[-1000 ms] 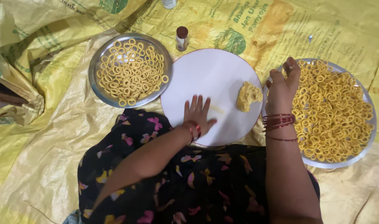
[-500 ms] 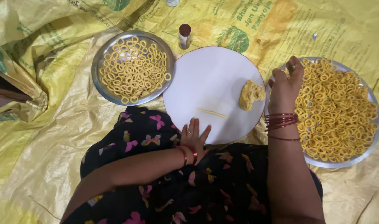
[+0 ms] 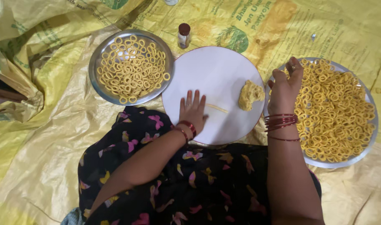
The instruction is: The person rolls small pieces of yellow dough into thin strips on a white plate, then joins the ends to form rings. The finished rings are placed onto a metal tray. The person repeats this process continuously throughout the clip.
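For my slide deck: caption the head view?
Left hand flat on white board; right hand over tray of dough rings.

A thin yellow dough strand (image 3: pixel 217 108) lies flat on the round white board (image 3: pixel 215 71).

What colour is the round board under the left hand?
White, with a thin dark red edge: the round board, clearest in the head view.

The round white board (image 3: pixel 217 71) lies in the middle, on the yellow plastic sheet (image 3: pixel 53 137). On it sit a lump of yellow dough (image 3: pixel 250 94) and a thin dough strip (image 3: pixel 217 108). Left of it is a small steel plate of dough rings (image 3: pixel 131 66), right a bigger steel plate of rings (image 3: pixel 336 110), behind it a little brown-capped bottle (image 3: pixel 183 35).
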